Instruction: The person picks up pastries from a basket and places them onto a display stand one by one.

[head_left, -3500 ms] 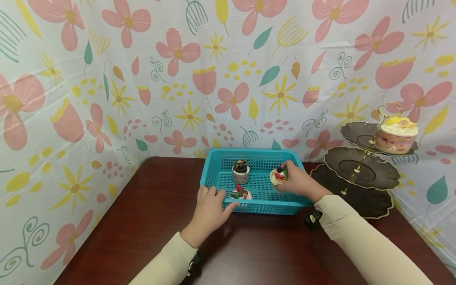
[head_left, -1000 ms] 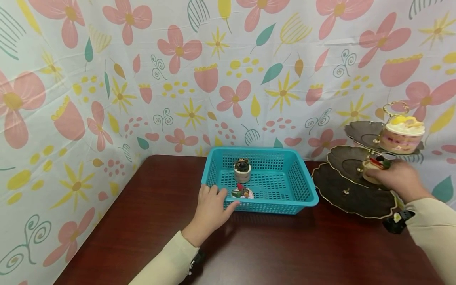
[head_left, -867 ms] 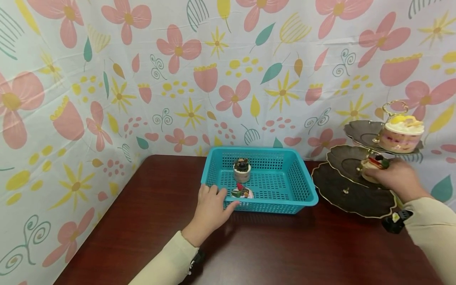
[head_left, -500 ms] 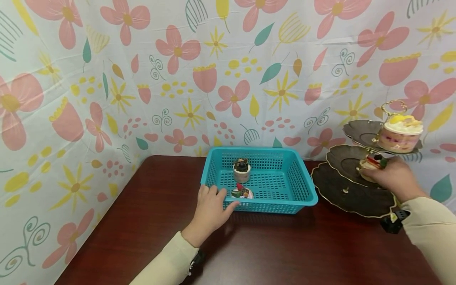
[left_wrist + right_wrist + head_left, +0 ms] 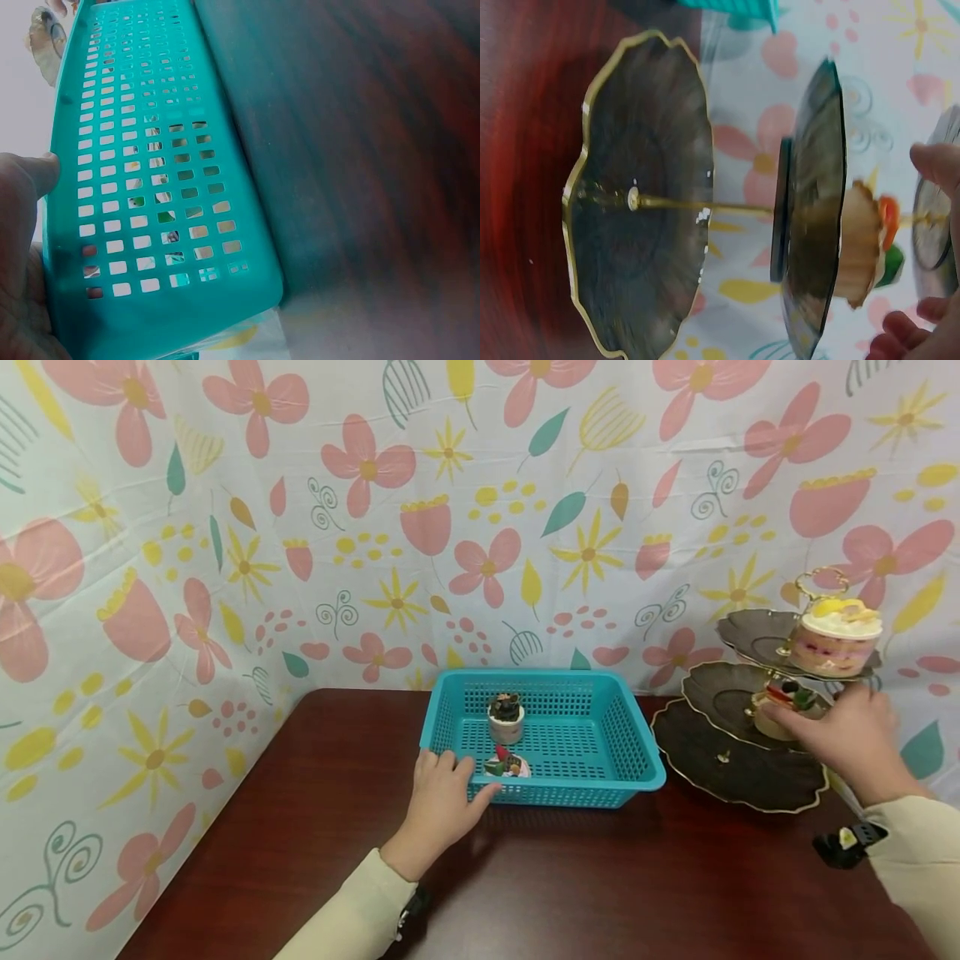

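Observation:
At the basket's near left corner, my left hand (image 5: 442, 810) holds the rim of the turquoise plastic basket (image 5: 637, 783), thumb along the front edge. My right hand (image 5: 858, 739) is beside a small cupcake (image 5: 772, 718) with cream, red fruit and a green leaf. This cupcake stands on the middle tier of the three-tier cake stand (image 5: 738, 777). In the right wrist view a gap shows between the fingers (image 5: 900, 337) and the cupcake (image 5: 859, 244). A dark-topped dessert cup (image 5: 507, 725) and a pink-and-white cake (image 5: 507, 764) sit in the basket.
A larger layered dessert cup (image 5: 836, 643) with yellow fruit stands on the stand's top tier, close above the right hand. The dark brown table (image 5: 525, 893) meets a flowered cloth (image 5: 487, 485) behind the basket and at the left.
My right hand carried the cupcake from the basket to the middle tier, let go and drew slightly to the right. The left hand stays on the basket rim.

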The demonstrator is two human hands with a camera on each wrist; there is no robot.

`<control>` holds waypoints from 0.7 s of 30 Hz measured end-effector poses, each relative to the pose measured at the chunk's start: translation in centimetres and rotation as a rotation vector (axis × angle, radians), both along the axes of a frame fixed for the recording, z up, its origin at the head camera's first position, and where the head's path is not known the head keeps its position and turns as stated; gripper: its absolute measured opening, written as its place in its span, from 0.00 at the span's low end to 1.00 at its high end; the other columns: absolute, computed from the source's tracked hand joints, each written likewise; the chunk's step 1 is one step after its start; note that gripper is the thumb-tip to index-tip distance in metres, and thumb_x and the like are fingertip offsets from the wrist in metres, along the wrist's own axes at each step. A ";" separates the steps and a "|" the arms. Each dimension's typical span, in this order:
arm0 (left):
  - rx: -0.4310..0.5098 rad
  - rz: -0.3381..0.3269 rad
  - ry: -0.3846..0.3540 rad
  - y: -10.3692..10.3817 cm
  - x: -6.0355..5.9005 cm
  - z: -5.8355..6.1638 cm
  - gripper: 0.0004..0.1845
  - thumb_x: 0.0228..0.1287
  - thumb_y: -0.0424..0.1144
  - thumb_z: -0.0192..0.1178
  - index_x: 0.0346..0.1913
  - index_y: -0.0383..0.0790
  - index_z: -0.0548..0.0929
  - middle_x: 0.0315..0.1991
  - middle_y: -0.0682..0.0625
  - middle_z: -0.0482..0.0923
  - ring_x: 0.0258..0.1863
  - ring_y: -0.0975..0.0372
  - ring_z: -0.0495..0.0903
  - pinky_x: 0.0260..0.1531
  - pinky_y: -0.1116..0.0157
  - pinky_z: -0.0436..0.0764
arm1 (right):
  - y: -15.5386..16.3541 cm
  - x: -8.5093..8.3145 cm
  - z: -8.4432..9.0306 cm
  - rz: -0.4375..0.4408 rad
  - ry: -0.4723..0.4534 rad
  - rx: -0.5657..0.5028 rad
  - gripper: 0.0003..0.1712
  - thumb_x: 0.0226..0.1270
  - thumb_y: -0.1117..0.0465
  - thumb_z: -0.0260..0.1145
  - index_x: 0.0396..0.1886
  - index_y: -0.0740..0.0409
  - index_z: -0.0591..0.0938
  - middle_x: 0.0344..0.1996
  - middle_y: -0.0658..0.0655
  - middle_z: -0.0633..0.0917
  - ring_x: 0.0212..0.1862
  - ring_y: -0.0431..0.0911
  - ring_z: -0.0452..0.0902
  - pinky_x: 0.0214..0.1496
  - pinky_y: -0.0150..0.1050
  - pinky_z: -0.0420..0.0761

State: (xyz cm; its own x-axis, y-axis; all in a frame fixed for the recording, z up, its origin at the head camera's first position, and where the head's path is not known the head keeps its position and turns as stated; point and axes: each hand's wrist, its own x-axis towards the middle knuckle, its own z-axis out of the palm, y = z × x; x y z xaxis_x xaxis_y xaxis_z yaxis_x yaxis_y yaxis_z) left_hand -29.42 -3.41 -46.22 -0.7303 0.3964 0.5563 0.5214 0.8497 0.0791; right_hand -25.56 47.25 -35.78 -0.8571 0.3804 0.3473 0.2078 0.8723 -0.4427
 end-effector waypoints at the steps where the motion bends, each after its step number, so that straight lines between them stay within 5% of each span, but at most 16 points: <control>1: 0.001 0.000 0.001 0.0 0.0 0.0 0.26 0.66 0.63 0.62 0.38 0.41 0.79 0.32 0.46 0.71 0.42 0.50 0.68 0.60 0.41 0.66 | -0.3 0.3 -0.1 -0.001 0.018 0.014 0.59 0.62 0.36 0.67 0.55 0.92 0.58 0.46 0.90 0.61 0.50 0.80 0.54 0.49 0.69 0.58; 5: 0.003 -0.003 0.001 0.0 0.1 0.0 0.26 0.66 0.63 0.62 0.39 0.40 0.79 0.33 0.46 0.72 0.42 0.50 0.68 0.61 0.41 0.66 | -1.6 1.3 -0.4 0.001 0.102 0.053 0.56 0.59 0.36 0.69 0.50 0.89 0.62 0.42 0.85 0.61 0.49 0.79 0.54 0.49 0.69 0.54; 12: 0.012 -0.004 -0.007 0.1 0.1 0.1 0.26 0.66 0.63 0.62 0.39 0.39 0.79 0.33 0.46 0.72 0.43 0.50 0.68 0.62 0.40 0.65 | -4.4 2.0 -1.2 0.035 0.161 0.025 0.54 0.61 0.43 0.70 0.67 0.82 0.59 0.54 0.89 0.62 0.57 0.83 0.53 0.55 0.73 0.53; 21: 0.016 0.000 -0.027 0.0 0.1 0.2 0.26 0.66 0.63 0.62 0.40 0.41 0.80 0.34 0.46 0.72 0.44 0.49 0.69 0.64 0.39 0.64 | -11.1 0.7 -1.5 0.236 0.255 -0.056 0.42 0.60 0.58 0.71 0.66 0.79 0.65 0.55 0.84 0.66 0.59 0.77 0.57 0.57 0.70 0.57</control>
